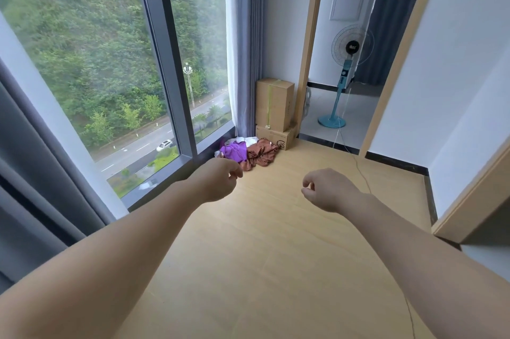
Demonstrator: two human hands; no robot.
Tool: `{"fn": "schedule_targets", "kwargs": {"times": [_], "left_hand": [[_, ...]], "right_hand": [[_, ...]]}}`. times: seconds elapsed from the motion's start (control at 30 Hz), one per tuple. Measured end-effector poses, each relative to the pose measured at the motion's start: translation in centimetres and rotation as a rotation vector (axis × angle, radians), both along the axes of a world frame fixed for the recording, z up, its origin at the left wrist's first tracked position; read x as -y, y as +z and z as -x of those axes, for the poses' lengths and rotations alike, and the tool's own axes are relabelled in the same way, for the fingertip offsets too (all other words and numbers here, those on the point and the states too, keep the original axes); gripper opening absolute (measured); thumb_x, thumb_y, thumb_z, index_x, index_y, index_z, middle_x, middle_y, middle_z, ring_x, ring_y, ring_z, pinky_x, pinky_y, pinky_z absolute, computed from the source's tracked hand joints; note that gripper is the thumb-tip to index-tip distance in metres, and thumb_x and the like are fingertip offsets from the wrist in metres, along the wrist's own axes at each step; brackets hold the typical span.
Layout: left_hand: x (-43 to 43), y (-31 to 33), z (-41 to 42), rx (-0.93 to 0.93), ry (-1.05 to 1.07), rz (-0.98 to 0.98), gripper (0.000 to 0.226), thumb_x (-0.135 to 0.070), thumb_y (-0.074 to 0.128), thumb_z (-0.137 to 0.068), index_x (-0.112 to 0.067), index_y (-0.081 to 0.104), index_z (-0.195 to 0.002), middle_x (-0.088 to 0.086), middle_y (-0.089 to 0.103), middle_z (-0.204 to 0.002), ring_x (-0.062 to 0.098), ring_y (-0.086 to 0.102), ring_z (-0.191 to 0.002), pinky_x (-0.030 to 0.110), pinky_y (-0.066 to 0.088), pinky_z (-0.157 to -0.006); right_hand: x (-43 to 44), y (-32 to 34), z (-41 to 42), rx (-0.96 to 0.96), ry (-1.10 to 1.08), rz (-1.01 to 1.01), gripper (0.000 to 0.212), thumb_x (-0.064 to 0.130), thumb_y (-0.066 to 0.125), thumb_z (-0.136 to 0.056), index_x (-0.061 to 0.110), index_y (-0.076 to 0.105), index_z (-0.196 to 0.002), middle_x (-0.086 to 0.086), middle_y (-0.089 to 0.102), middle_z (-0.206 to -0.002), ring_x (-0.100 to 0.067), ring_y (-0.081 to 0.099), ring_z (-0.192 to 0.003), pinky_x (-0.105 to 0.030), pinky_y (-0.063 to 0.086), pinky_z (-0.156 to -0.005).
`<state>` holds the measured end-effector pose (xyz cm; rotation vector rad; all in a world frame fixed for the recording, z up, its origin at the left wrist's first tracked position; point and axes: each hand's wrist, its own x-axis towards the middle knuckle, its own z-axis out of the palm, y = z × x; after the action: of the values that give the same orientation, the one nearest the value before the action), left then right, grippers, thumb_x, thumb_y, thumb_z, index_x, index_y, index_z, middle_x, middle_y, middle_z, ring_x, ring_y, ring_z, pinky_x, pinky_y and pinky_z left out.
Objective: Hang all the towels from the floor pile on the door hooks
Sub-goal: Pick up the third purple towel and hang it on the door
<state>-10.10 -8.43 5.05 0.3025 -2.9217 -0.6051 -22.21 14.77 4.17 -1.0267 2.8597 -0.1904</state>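
Head view: my left hand (219, 182) is loosely curled and holds nothing, just short of the towel pile (248, 153), which lies on the floor (276, 242) in the window corner beside the stacked cardboard boxes (274, 109). My right hand (327, 189), likewise curled and empty, is farther off, to the pile's right.

- Cardboard boxes (274, 107): two, stacked in the corner, upper one upright with a green strap.
- Standing fan (350, 49): teal pole and base, beyond the doorway (342, 62).
- Thin cord (361, 173): trails across the wooden floor (276, 242), possibly from the fan.
- Grey curtain (245, 43): hangs beside the window (110, 62).
- White car (164, 144): on the road outside.
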Motion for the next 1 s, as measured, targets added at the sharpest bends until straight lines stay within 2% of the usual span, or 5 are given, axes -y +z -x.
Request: {"fn": "schedule_targets", "kwargs": {"times": [0.13, 0.33, 0.57, 0.7, 1.0], "left_hand": [[1.8, -0.8, 2.6, 0.019, -0.001, -0.001, 0.026, -0.013, 0.047, -0.093, -0.021, 0.067, -0.108, -0.002, 0.064, -0.108, 0.013, 0.054, -0.089, 0.024, 0.045, -0.079], [3.4, -1.7, 7.7, 0.014, 0.006, -0.025, 0.026, -0.012, 0.047, -0.093, -0.020, 0.067, -0.107, -0.005, 0.061, -0.101, 0.011, 0.052, -0.086, 0.018, 0.036, -0.073], [5.0, -2.3, 16.9, -0.003, 0.033, -0.001, 0.027, -0.012, 0.049, -0.092, -0.022, 0.069, -0.108, -0.003, 0.063, -0.108, 0.014, 0.054, -0.095, 0.019, 0.036, -0.078], [5.5, -2.5, 22.6, 0.004, 0.068, 0.000, 0.027, -0.013, 0.049, -0.092, -0.023, 0.068, -0.107, -0.003, 0.065, -0.108, 0.013, 0.053, -0.091, 0.020, 0.038, -0.077], [7.8, -3.7, 30.5, 0.040, 0.151, -0.034, 0.026, -0.012, 0.049, -0.092, -0.022, 0.068, -0.107, -0.008, 0.062, -0.096, 0.011, 0.053, -0.084, 0.021, 0.040, -0.073]], "right_hand": [[2.1, -0.7, 2.4, 0.021, -0.010, -0.011, 0.028, 0.036, 0.052, -0.094, 0.022, 0.064, -0.115, 0.000, 0.064, -0.111, -0.017, 0.059, -0.093, -0.034, 0.055, -0.081], [4.3, -1.3, 7.7, 0.023, -0.002, -0.029, 0.028, 0.036, 0.051, -0.094, 0.022, 0.064, -0.114, 0.001, 0.064, -0.110, -0.016, 0.058, -0.092, -0.034, 0.055, -0.080], [6.4, -1.0, 17.0, 0.001, 0.043, -0.031, 0.030, 0.036, 0.050, -0.094, 0.021, 0.063, -0.116, -0.002, 0.064, -0.110, -0.020, 0.058, -0.094, -0.035, 0.053, -0.080], [7.3, -0.5, 23.2, -0.004, 0.071, -0.046, 0.030, 0.035, 0.049, -0.094, 0.020, 0.064, -0.116, -0.003, 0.065, -0.109, -0.021, 0.058, -0.095, -0.033, 0.052, -0.078], [10.6, -1.2, 33.2, 0.015, 0.151, -0.045, 0.028, 0.035, 0.050, -0.093, 0.021, 0.066, -0.112, -0.001, 0.066, -0.104, -0.019, 0.059, -0.090, -0.032, 0.052, -0.075]]}}
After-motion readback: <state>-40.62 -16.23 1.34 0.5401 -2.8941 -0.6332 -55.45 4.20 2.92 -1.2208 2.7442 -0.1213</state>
